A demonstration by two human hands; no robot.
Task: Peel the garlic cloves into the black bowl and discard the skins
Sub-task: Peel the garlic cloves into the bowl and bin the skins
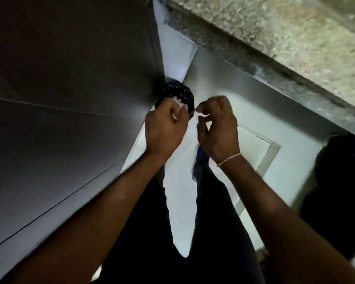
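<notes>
Both forearms reach over the black mesh bin, left hand curled on pale skins, right hand pinching a scrap, likely to drop them.

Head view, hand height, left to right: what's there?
Grey cabinet panel → left hand, pinching something pale, in front of a black perforated bin → right hand, pinching a pale scrap → white floor → speckled stone counter.
</notes>
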